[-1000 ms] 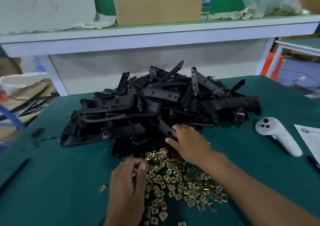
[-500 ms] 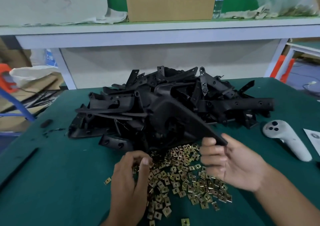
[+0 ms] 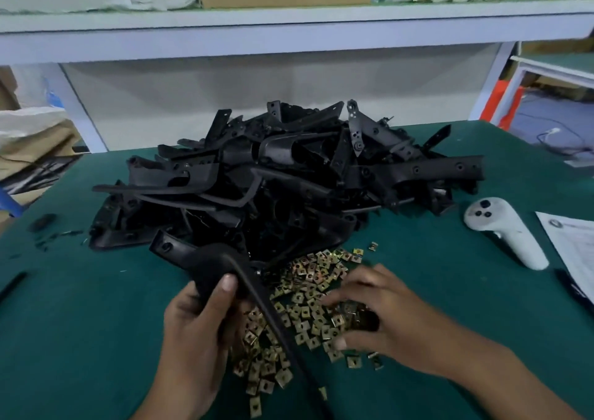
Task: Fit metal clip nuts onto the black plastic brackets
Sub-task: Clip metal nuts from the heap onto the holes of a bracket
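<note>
1. Black plastic is filling the left hand (image 3: 193, 332): its fingers and thumb are curling round one bracket (image 3: 212, 268), which is lying slanted over the near edge of the nuts.
2. The right hand (image 3: 369, 307) is resting palm down on the nuts (image 3: 308, 294), fingers spread and bent into them. I cannot tell whether it is already pinching one, because the fingertips are blurred.
3. For doing this step well, I think the right hand should be taking only one nut, turning its open side toward the bracket end with the hole, and sliding it on straight while the left hand is keeping the bracket steady.
4. The bracket is looking long and curved, wide at the far end with a round hole, and narrowing to a thin bar toward the person.
5. The nuts are looking like small square brass-coloured clips, each with a hole, scattered on the green table (image 3: 64, 339) just before the pile (image 3: 289, 178) of brackets.
6. A white controller (image 3: 504, 230) is lying to the right, apart from the pile.
</note>
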The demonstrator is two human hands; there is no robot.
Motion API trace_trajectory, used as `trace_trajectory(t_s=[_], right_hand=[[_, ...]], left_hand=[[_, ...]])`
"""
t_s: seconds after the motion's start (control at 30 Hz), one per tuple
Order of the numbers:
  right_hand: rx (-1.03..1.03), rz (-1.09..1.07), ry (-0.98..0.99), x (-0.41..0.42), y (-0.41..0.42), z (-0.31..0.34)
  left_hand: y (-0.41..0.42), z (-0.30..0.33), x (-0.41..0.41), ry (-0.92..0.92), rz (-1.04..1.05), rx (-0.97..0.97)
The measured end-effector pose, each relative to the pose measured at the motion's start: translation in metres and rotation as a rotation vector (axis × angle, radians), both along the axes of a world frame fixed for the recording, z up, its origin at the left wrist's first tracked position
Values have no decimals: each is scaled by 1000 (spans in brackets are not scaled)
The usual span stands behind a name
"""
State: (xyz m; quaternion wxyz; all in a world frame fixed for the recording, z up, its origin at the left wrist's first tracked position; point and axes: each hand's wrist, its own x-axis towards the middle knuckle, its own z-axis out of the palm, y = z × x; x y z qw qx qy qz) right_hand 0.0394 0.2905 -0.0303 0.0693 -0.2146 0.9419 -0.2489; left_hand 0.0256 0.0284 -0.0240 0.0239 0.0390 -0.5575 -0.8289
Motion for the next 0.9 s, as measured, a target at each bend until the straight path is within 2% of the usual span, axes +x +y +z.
trace_trajectory(t_s=[0.13,0.23,0.43,0.67,0.77,0.9], right_hand=[[-5,-19,106,-3,-3,-1],[1,-15,122,-3,-3,1],[11,-8,157,2,-7,2],[-2,-63,214,4,-14,2],[-238,-178,94,5,-16,4],[-820,-326,-268,4,-18,12]], left_hand=[[1,0,1,-101,-269,107],[4,0,3,-92,-352,91],[7,-2,3,-12,-284,-15],[4,-8,0,85,-207,19],[6,-5,2,85,-204,56],[12,0,9,62,-240,29]])
